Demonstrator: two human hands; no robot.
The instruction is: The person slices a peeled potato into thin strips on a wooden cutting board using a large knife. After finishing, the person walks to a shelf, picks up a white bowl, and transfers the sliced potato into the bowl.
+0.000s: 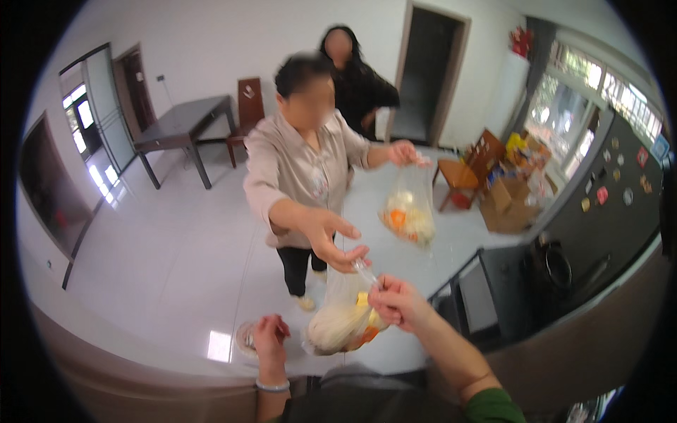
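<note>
My right hand grips the twisted handle of a clear plastic bag, which hangs full of pale and orange food items. The other end of that handle is at the fingertips of a facing person's hand. In that person's other hand hangs a second clear plastic bag with similar pale and orange contents. My left hand, a pale bangle on its wrist, is raised left of the first bag with fingers curled. Whether it holds the round, pale object behind it is unclear.
Behind the facing person stands another person in black. A dark table and a wooden chair are at the back left. At right are an orange-brown chair, cardboard boxes, a black rack and a magnet-covered dark panel.
</note>
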